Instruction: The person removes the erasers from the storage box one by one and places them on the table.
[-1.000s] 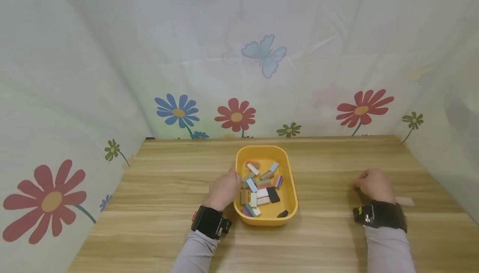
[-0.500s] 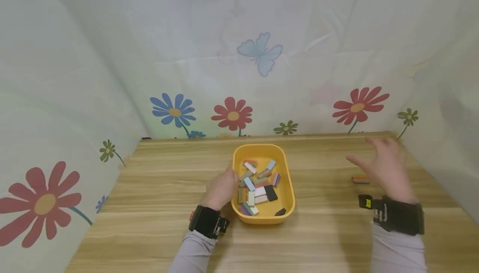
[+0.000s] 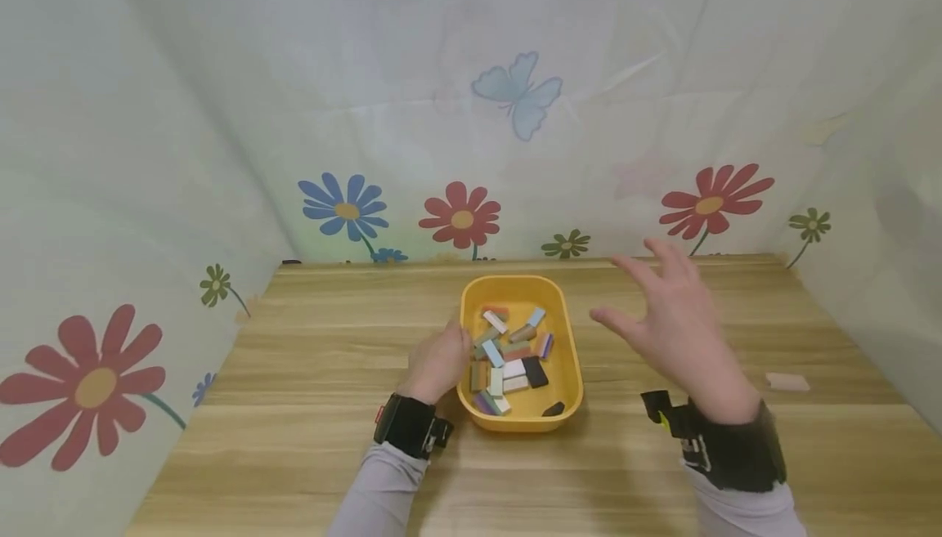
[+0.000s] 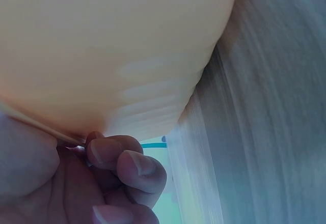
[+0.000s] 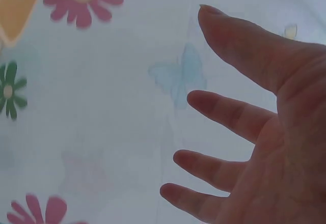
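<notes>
A yellow plastic bin [image 3: 572,373] stands on the table with several small flat coloured blocks [image 3: 491,352] lying jumbled inside. My left hand [image 3: 436,361] grips the bin's left rim. In the left wrist view, the thumb and curled fingers [image 4: 140,168] meet at the rim beside the bin's outer wall. My right hand [image 3: 680,324] is raised over the table to the right of the bin. Its fingers [image 5: 219,112] and thumb are spread apart, with nothing between them.
A pale flat block [image 3: 787,382] lies on the wooden table [image 3: 331,316], right of my right wrist. Behind the table and at both sides hangs a white curtain [image 3: 383,71] printed with flowers and a butterfly.
My right hand opened off a small orange and grey block on the table, rose, and moved left towards the bin. That block is now hidden behind the hand. My left hand stayed on the rim.
</notes>
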A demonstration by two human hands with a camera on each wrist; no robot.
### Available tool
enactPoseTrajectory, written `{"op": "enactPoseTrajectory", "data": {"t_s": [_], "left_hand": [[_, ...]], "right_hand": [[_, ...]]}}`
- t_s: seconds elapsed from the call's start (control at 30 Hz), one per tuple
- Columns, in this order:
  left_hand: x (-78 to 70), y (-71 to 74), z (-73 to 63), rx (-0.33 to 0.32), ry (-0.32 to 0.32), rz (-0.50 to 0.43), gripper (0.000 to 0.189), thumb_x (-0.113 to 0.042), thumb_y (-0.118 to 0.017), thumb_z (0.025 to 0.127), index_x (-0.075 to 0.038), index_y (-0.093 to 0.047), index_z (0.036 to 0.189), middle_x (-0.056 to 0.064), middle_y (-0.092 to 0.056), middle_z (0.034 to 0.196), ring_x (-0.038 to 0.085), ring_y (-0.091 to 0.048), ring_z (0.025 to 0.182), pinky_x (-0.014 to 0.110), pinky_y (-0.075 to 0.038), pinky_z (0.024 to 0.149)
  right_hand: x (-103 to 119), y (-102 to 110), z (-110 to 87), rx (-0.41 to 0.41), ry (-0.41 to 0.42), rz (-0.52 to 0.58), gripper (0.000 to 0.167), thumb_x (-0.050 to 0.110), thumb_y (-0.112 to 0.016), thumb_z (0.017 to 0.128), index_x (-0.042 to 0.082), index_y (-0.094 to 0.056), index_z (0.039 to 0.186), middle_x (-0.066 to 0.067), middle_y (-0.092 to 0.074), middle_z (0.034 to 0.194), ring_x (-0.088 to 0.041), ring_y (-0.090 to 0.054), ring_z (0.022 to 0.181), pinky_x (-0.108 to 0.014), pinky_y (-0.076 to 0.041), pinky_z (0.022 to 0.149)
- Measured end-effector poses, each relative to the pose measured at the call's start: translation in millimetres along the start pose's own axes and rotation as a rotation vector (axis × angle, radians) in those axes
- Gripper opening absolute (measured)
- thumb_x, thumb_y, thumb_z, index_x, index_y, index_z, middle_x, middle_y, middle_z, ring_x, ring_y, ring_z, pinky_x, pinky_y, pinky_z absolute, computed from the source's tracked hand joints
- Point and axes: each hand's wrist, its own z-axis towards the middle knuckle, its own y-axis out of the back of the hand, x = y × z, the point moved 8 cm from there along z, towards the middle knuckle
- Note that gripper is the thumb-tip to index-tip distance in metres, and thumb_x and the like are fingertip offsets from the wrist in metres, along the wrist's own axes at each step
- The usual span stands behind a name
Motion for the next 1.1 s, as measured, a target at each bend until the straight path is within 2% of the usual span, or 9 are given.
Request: {"op": "enactPoseTrajectory", "data": {"t_s": [0.2,0.33,0.4,0.63,0.73,0.83,0.9,1.0,1.1], "left_hand": [[-0.4,0.7,0.9,-0.017,-0.005,0.017,0.03,-0.025,-0.033,0.105,-0.007,-0.057,0.108,0.01,-0.062,0.081,0.033,-0.065,0.079,0.047,-0.049,0.065],[-1.6,1.5,2.3,-0.033,-0.017,0.018,0.029,-0.025,-0.033,0.105,-0.008,-0.056,0.106,0.011,-0.063,0.082,0.035,-0.066,0.079,0.047,-0.048,0.063],[-1.8,1.5,3.0,-0.032,-0.017,0.01,0.028,-0.025,-0.033,0.105,-0.009,-0.056,0.105,0.01,-0.062,0.08,0.033,-0.065,0.078,0.047,-0.047,0.062],[-0.4,1.2,2.3,-0.029,-0.007,0.023,0.026,-0.024,-0.035,0.105,-0.008,-0.055,0.098,0.008,-0.058,0.073,0.029,-0.062,0.068,0.044,-0.045,0.057],[0.5,0.3,2.0,-0.021,0.003,0.018,0.027,-0.024,-0.034,0.105,-0.007,-0.055,0.1,0.007,-0.056,0.07,0.027,-0.058,0.063,0.041,-0.043,0.054],[1.5,-1.0,2.0,-0.015,0.015,-0.002,0.026,-0.024,-0.034,0.105,-0.008,-0.054,0.101,0.005,-0.052,0.068,0.023,-0.052,0.058,0.037,-0.039,0.051],[1.4,-1.7,2.1,-0.018,0.015,-0.007,0.026,-0.024,-0.034,0.105,-0.008,-0.054,0.1,0.004,-0.051,0.067,0.022,-0.05,0.057,0.036,-0.038,0.051],[1.8,-1.8,2.3,-0.022,0.016,-0.004,0.026,-0.024,-0.034,0.105,-0.008,-0.054,0.099,0.005,-0.051,0.067,0.023,-0.05,0.056,0.036,-0.037,0.05],[1.1,-1.8,2.5,-0.03,0.008,0.017,0.027,-0.023,-0.035,0.105,-0.007,-0.055,0.097,0.005,-0.052,0.067,0.024,-0.051,0.056,0.038,-0.039,0.05]], "right_hand": [[46.0,-44.8,-0.7,0.061,0.128,-0.08,0.069,0.04,-0.083,0.076,0.009,-0.058,0.133,-0.027,-0.039,0.144,-0.048,-0.035,0.129,-0.067,-0.028,0.099],[70.2,-75.1,-6.6,0.135,0.206,-0.129,0.068,0.046,-0.083,0.074,0.017,-0.061,0.132,-0.022,-0.047,0.139,-0.043,-0.044,0.125,-0.063,-0.036,0.095],[77.5,-89.5,-9.6,0.157,0.228,-0.149,0.064,0.044,-0.084,0.074,0.018,-0.064,0.129,-0.02,-0.051,0.135,-0.041,-0.048,0.121,-0.062,-0.039,0.091],[90.9,-135.5,-18.7,0.275,0.24,-0.118,0.049,0.033,-0.085,0.076,0.02,-0.068,0.12,-0.014,-0.057,0.13,-0.037,-0.054,0.115,-0.06,-0.046,0.082],[95.3,-151.4,-22.3,0.294,0.263,-0.111,0.045,0.033,-0.084,0.076,0.017,-0.069,0.115,-0.013,-0.062,0.118,-0.037,-0.06,0.103,-0.064,-0.046,0.078],[96.7,-164.3,-24.8,0.301,0.273,-0.096,0.034,0.032,-0.083,0.077,0.013,-0.07,0.103,-0.007,-0.062,0.097,-0.03,-0.062,0.084,-0.054,-0.051,0.066],[95.4,-170.8,-25.7,0.31,0.261,-0.081,0.028,0.03,-0.082,0.078,0.012,-0.069,0.095,-0.002,-0.057,0.086,-0.024,-0.059,0.074,-0.043,-0.049,0.057],[92.0,-178.4,-25.6,0.335,0.226,-0.055,0.022,0.025,-0.081,0.078,0.011,-0.067,0.09,0.0,-0.053,0.081,-0.021,-0.057,0.07,-0.034,-0.044,0.05],[88.0,-183.0,-24.6,0.354,0.19,-0.047,0.021,0.021,-0.08,0.077,0.011,-0.068,0.091,-0.001,-0.053,0.083,-0.022,-0.057,0.073,-0.037,-0.045,0.051]]}}
